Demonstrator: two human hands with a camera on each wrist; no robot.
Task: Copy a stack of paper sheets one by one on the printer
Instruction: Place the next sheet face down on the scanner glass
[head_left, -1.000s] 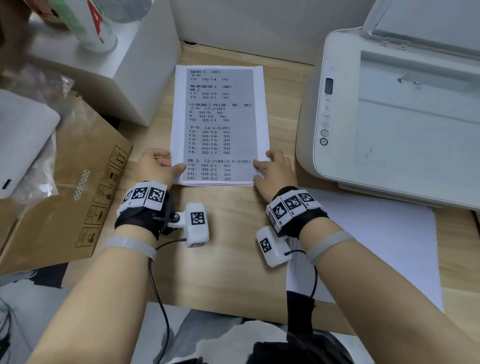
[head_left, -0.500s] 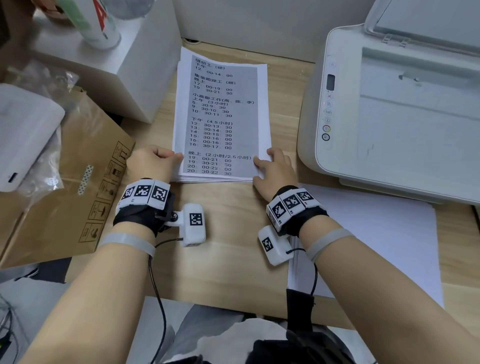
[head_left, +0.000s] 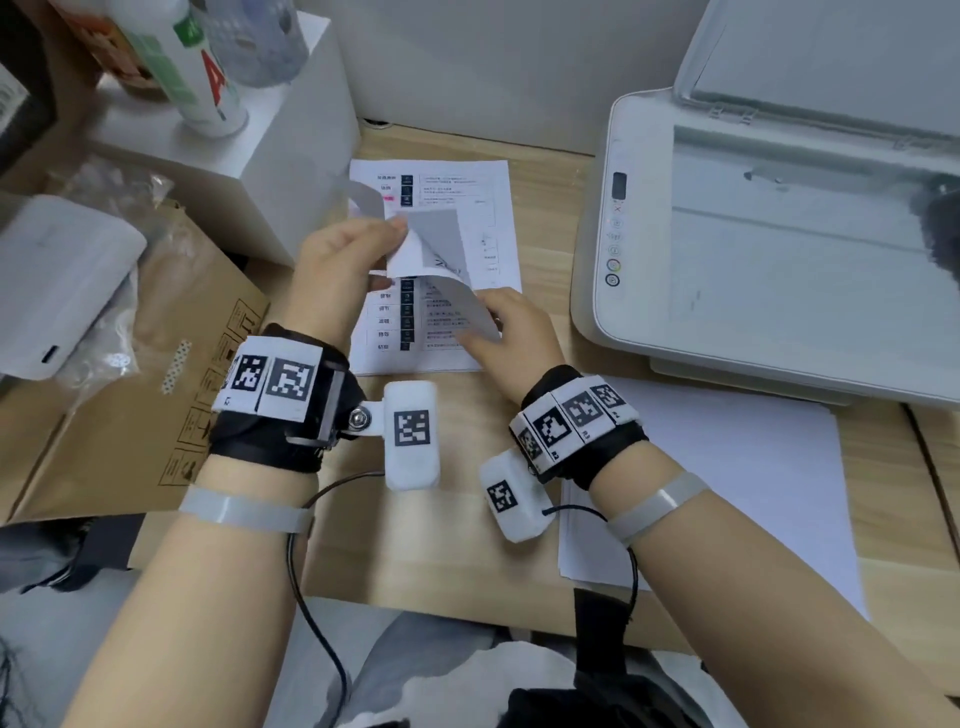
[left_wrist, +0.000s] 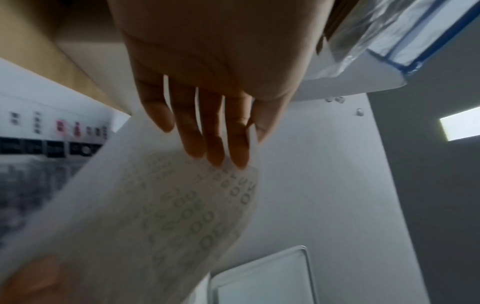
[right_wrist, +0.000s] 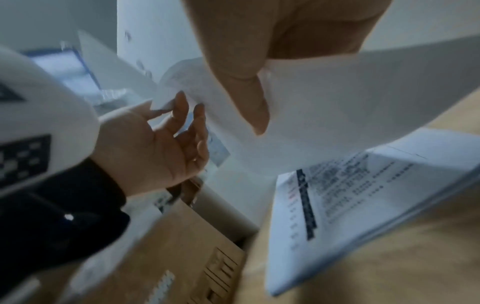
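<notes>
A stack of printed sheets (head_left: 457, 332) lies on the wooden desk left of the white printer (head_left: 613, 322). The printer's lid (head_left: 831, 57) is up and the scanner glass (head_left: 810, 249) is bare. The top sheet (head_left: 434, 249) is lifted off the stack and curls in the air. My left hand (head_left: 384, 244) pinches its left edge, thumb on top and fingers (left_wrist: 215, 148) beneath. My right hand (head_left: 488, 327) pinches the near right corner, with the thumb (right_wrist: 244, 96) pressed on the paper. The stack (right_wrist: 350, 195) now shows a page with a table.
A white box (head_left: 270, 156) carrying bottles stands at the back left, close behind the stack. A cardboard box (head_left: 130, 405) with a white device on a plastic bag fills the left. Blank white sheets (head_left: 727, 493) lie in front of the printer.
Both hands, which rested at the stack's near corners, have taken hold of the top sheet and raised it. It has curled up off the stack and a different page shows beneath.
</notes>
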